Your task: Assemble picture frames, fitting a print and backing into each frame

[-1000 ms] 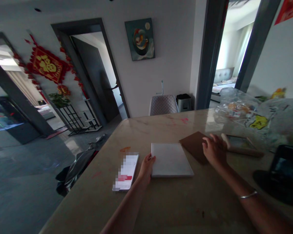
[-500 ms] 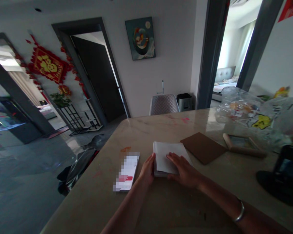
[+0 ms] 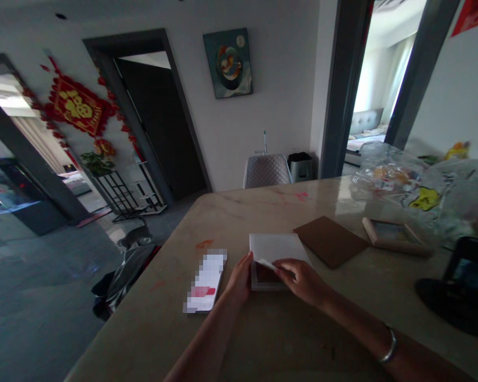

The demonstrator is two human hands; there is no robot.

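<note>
A flat white square [image 3: 281,245], with a pale rim along its front, lies on the marble-look table [image 3: 239,204]. My left hand [image 3: 241,278] is closed on its left edge, fingertips at the side. My right hand [image 3: 300,278] pinches the front edge of a thin white sheet [image 3: 266,262] on top, bending it up. Beneath the raised sheet, a dark reddish-brown surface [image 3: 265,274] shows inside the rim. My right palm covers the front right corner. A phone [image 3: 207,281] with a lit, blurred-out screen lies left of my left hand.
Behind and right of the square lie a brown board [image 3: 330,241] and a light wooden frame [image 3: 396,236]. Clear plastic bags [image 3: 434,185] fill the far right. A dark device on a round stand [image 3: 458,289] stands at the right. A grey chair [image 3: 267,172] is beyond the table.
My right hand lay flat on the white sheet before; now its fingers pinch the front edge and lift it, showing the dark surface below. My left hand has stayed at the left edge.
</note>
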